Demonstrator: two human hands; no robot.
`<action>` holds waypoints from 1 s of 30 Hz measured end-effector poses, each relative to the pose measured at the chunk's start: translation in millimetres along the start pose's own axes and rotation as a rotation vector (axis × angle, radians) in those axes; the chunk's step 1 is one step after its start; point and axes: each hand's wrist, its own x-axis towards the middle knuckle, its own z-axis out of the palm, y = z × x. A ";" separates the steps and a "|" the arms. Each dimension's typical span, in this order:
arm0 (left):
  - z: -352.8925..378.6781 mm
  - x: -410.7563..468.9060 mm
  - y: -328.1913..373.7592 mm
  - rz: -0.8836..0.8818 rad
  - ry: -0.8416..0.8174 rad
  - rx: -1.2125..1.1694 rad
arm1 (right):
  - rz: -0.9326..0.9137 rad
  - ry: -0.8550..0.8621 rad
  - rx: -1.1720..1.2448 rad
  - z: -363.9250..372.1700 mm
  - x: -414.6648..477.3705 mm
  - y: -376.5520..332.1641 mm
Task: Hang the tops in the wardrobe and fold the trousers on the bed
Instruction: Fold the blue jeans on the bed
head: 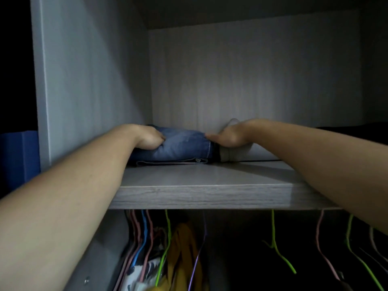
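A home wardrobe [88, 80]: wooden shelf [210, 194], clothes [182, 248] on hangers [273, 227] (many-coloured)

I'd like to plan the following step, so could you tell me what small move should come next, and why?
Probably release and draw both hands back: the folded jeans already lie flat on the shelf, the left hand grips their end, the right hand rests on a pale garment beside them.

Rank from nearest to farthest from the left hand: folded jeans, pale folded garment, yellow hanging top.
1. Folded jeans, gripped by the left hand.
2. Pale folded garment, right of them on the shelf.
3. Yellow hanging top, below the shelf.
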 end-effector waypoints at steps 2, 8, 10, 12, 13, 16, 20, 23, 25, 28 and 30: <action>-1.9 -5.2 -0.9 0.013 0.074 -0.052 | -0.027 -0.022 0.001 -5.9 1.2 -0.7; -24.3 -43.3 22.5 0.009 0.915 -0.139 | -0.114 0.294 0.007 -29.6 -19.9 14.5; -31.4 -61.5 40.9 0.057 1.034 -0.162 | -0.126 0.396 0.024 -38.7 -37.0 24.3; -32.2 -78.1 57.6 0.116 1.097 -0.189 | -0.128 0.482 0.006 -44.9 -59.0 35.3; -29.4 -86.0 65.9 0.150 1.117 -0.190 | -0.119 0.523 -0.019 -46.0 -72.2 41.8; -14.8 -111.4 87.4 0.267 1.158 -0.163 | -0.078 0.623 -0.086 -40.1 -117.7 60.1; 5.7 -142.9 108.1 0.362 1.121 -0.194 | 0.028 0.705 -0.140 -24.3 -189.5 77.2; 17.7 -166.2 128.3 0.413 1.062 -0.324 | 0.130 0.754 -0.171 -10.9 -246.3 87.9; 25.1 -180.0 146.7 0.485 1.014 -0.393 | 0.192 0.765 -0.216 -3.9 -285.7 95.3; 33.4 -203.6 182.7 0.566 0.956 -0.498 | 0.277 0.744 -0.329 -0.5 -347.6 108.9; 38.7 -224.8 213.5 0.611 0.925 -0.573 | 0.334 0.742 -0.435 -0.3 -392.9 121.7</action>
